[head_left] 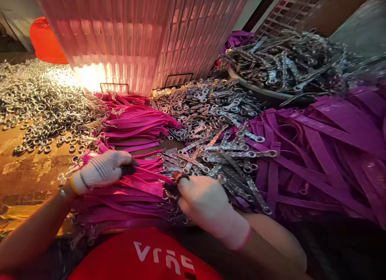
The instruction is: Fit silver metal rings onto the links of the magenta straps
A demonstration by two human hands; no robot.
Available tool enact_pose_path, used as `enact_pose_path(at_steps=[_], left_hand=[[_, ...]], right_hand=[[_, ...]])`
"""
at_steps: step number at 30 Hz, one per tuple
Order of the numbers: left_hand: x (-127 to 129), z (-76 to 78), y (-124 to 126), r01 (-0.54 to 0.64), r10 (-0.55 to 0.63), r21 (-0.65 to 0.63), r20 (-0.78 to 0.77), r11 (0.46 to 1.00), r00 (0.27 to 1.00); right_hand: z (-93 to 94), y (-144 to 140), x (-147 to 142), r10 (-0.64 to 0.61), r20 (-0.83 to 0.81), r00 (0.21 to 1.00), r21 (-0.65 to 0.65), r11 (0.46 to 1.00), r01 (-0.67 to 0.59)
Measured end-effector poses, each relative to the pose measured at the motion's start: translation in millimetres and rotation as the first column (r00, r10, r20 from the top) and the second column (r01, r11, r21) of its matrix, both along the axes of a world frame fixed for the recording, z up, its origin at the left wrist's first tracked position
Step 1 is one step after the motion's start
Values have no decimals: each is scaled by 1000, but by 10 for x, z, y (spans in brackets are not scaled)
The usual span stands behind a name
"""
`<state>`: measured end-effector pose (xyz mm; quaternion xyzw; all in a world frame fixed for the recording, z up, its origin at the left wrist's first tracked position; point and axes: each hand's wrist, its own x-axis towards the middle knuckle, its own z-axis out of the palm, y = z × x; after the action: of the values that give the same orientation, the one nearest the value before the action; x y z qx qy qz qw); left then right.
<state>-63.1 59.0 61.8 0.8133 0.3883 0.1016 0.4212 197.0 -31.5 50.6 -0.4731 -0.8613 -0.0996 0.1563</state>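
Both my hands wear white knit gloves. My left hand [101,169] rests closed on a pile of pink straps [132,189] in front of me, fingers pressed onto the strap ends. My right hand [205,203] is closed around a metal clasp [176,181] at the end of a pink strap. Just beyond my right hand lies a heap of metal swivel clasps [211,143]. A second bundle of pink straps [135,123] lies farther back.
A large heap of metal rings [39,99] covers the table's left. Purple straps [319,151] pile up at the right. A bowl [259,89] full of metal clasps sits behind them. A ribbed translucent container [144,34] stands at the back, a red object [45,38] beside it.
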Motion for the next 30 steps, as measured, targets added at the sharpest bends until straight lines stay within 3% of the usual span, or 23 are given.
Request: enact_pose_path(at_steps=[3, 7, 11, 13, 15, 16, 17, 18, 20, 21, 23, 28, 30], left_hand=[[-265, 210, 71, -22, 41, 139, -133, 990, 990], [-604, 463, -148, -137, 224, 347, -224, 928, 949], [-882, 478, -444, -285, 403, 381, -278, 879, 872], [-868, 420, -534, -459, 563, 366, -263, 810, 784], [-687, 344, -578, -693, 719, 201, -113, 692, 685], [-541, 298, -583, -773, 773, 14, -10, 634, 634], [-372, 246, -576, -770, 811, -260, 118, 582, 573], [-193, 186, -556, -658, 834, -532, 200, 532, 514], [140, 52, -486, -342, 869, -866, 184, 365, 459], [272, -16, -443, -199, 872, -936, 174, 291, 458], [448, -134, -368, -19, 871, -978, 175, 207, 460], [554, -250, -302, 120, 868, -973, 228, 195, 442], [571, -255, -308, 124, 870, -972, 233, 198, 435]], right_hand=[[-25, -96, 217, -40, -72, 997, 68, 997, 45], [-169, -266, 311, -83, -83, 993, -54, 995, 79], [-143, -194, 295, -64, -22, 998, -295, 954, 54], [-66, 38, 311, -92, 27, 995, -386, 918, 95], [-32, 369, 332, -164, 141, 976, -416, 885, 208], [-49, 545, 334, -179, 238, 955, -427, 864, 268], [-89, 712, 325, -179, 327, 928, -435, 843, 316], [-148, 859, 305, -162, 392, 906, -464, 815, 347], [-292, 1069, 251, -122, 440, 890, -514, 778, 361], [-359, 1131, 229, -114, 440, 891, -529, 769, 360], [-448, 1185, 217, -136, 420, 898, -529, 767, 363], [-380, 1087, 307, -283, 331, 900, -486, 766, 420], [-301, 979, 295, -328, 127, 936, -519, 783, 344]])
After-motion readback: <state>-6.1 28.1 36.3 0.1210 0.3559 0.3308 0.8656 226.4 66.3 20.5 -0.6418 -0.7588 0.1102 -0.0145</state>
